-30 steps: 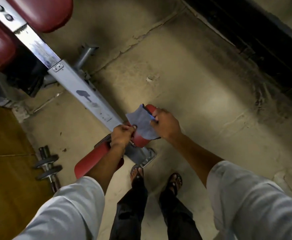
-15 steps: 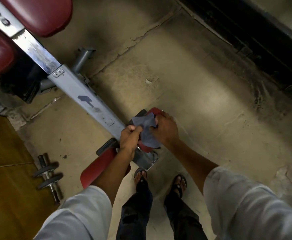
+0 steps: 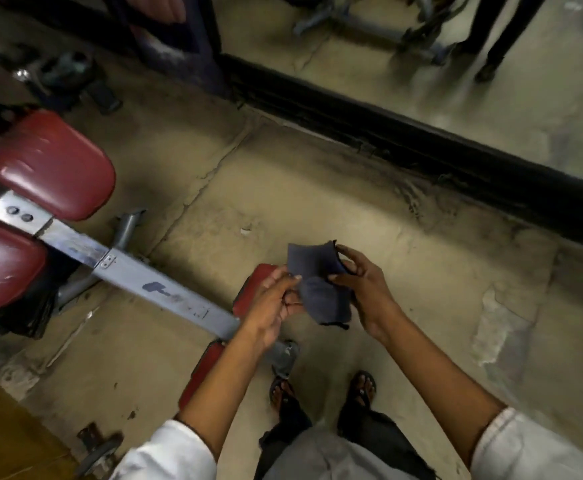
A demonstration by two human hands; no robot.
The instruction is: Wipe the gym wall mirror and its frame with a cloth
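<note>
The cloth (image 3: 317, 285) is held between the left hand (image 3: 272, 301) and right hand (image 3: 364, 289), over the floor (image 3: 283, 195). The bench (image 3: 127, 271) lies left of them; the mirror frame (image 3: 421, 147) runs behind, with the mirror (image 3: 490, 74) beyond it.

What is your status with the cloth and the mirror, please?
Left hand and right hand both hold the cloth. Mirror and black frame ahead, cloth not on either. Bench at left, out of the way.
</note>
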